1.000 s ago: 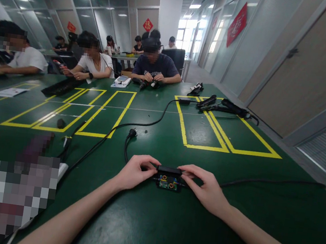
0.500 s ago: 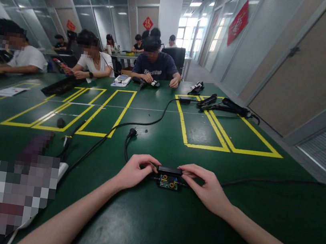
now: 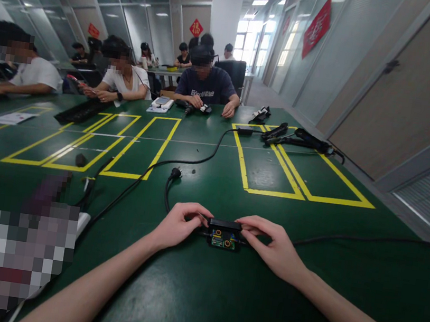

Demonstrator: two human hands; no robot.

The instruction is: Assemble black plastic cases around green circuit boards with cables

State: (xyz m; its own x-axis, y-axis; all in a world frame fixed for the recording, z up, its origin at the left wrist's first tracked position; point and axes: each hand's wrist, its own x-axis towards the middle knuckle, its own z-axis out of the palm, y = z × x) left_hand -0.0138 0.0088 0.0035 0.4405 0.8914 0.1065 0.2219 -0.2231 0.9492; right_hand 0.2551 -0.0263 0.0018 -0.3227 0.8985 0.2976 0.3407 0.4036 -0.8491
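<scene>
A small black power adapter (image 3: 223, 235) lies on the green table (image 3: 188, 296) with its case open, showing a circuit board with yellow and green parts. My left hand (image 3: 177, 226) pinches its left end with curled fingers. My right hand (image 3: 273, 246) grips its right end the same way. A black cable (image 3: 364, 239) runs from the adapter to the right. Another cable ending in a plug (image 3: 174, 174) curls away just beyond my left hand.
Yellow tape rectangles (image 3: 274, 164) mark the table's middle. Black adapters and cables (image 3: 298, 138) lie at the far right. A long black cord (image 3: 199, 161) crosses the table. Several people sit working along the far and left edges. A blurred-out patch (image 3: 14, 250) covers the near left.
Both hands stay pinched on the adapter's ends; the fingers have shifted only slightly. The person opposite has moved one hand away from their work.
</scene>
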